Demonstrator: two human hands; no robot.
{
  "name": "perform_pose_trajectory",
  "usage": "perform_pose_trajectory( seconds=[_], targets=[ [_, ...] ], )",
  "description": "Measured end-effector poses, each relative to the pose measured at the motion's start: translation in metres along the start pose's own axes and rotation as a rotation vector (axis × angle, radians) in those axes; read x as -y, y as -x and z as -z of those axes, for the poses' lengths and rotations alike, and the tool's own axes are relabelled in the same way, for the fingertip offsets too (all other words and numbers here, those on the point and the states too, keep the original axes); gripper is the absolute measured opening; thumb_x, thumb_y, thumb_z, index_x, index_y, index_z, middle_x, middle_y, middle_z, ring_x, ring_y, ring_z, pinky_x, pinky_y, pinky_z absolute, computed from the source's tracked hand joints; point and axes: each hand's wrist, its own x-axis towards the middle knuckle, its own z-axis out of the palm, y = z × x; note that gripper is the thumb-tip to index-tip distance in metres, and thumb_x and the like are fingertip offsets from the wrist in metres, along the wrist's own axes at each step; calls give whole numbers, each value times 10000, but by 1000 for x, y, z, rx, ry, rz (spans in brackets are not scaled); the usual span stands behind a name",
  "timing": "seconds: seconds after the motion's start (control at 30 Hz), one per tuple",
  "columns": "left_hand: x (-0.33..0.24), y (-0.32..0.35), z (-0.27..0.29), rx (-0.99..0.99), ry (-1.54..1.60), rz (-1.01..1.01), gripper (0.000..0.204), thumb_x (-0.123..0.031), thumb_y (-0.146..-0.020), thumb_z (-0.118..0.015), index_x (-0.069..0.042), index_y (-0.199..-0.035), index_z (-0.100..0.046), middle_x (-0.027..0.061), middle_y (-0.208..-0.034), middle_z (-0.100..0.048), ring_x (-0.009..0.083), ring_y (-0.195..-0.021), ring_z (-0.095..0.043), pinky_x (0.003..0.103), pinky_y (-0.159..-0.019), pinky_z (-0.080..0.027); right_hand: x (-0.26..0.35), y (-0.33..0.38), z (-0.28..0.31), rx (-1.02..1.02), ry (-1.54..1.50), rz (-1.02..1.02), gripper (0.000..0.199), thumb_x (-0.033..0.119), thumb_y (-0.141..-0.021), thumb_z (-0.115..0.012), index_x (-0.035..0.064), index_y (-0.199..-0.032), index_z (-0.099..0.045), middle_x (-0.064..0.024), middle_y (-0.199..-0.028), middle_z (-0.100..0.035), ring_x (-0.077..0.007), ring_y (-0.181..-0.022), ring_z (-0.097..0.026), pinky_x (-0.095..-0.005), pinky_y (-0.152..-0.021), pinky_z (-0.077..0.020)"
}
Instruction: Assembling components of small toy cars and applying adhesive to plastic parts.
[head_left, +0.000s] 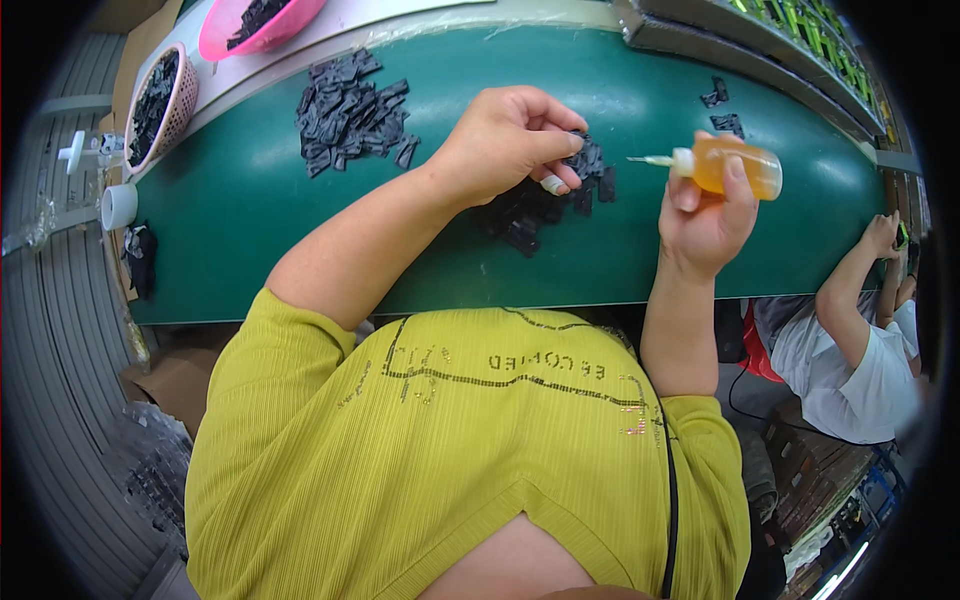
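My left hand [515,145] is closed in a pinch, with a small black part [577,140] between thumb and fingertips, mostly hidden by them. One of its fingers wears a white wrap. Below and beside that hand lies a loose pile of small black parts [525,215]. My right hand [708,215] is wrapped round a clear squeeze bottle [745,170] of orange liquid. The bottle is tipped on its side, its thin needle nozzle pointing left toward my left hand, a gap apart from it.
A larger heap of black parts [355,115] lies on the green table [220,230] to the left. Pink baskets [190,105] of black pieces stand at far left. A few black parts [727,123] lie at the right, below a metal rack [740,40]. Another person's arm [850,300] is at far right.
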Motion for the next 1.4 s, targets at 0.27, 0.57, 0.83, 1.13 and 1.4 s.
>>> perform_pose_trajectory(
  seconds=[0.27,0.57,0.83,1.13,1.4],
  targets=[
    [-23,-73,-31,3,-346,-131,295,-25,-833,-610,96,-1100,-582,177,-940,-642,187,-733,-680,276,-648,-563,40,12,31,8,-215,-12,267,178,-872,-523,-5,-1063,-561,-168,-1002,-621,-117,-467,-441,-223,-411,-352],
    [-12,-107,-57,-169,-681,-340,265,-119,-844,-580,29,-1059,-626,139,-912,-676,223,-762,-681,346,-731,-538,43,19,40,12,-169,-3,287,185,-891,-519,-18,-1096,-520,-187,-1023,-616,-89,-461,-418,-210,-421,-372],
    [-3,24,30,-260,-815,-350,216,-182,-783,-679,-33,-940,-672,77,-855,-671,158,-728,-620,303,-682,-514,39,11,37,114,-289,-109,364,211,-866,-560,-36,-1126,-495,-202,-1067,-595,-126,-471,-491,-210,-430,-390],
    [-19,30,113,-684,-1328,-141,305,-262,-727,-695,-59,-955,-693,115,-881,-667,278,-829,-643,377,-764,-508,27,16,6,140,-255,-138,360,198,-869,-538,-38,-1137,-494,-202,-1065,-584,-131,-492,-484,-215,-439,-391],
    [-34,19,125,-749,-1200,-163,204,-211,-715,-608,-103,-855,-708,120,-848,-689,290,-752,-656,402,-728,-522,28,14,2,163,-163,-90,353,188,-871,-534,-36,-1142,-498,-208,-1067,-583,-123,-496,-483,-221,-451,-397]
  ],
)
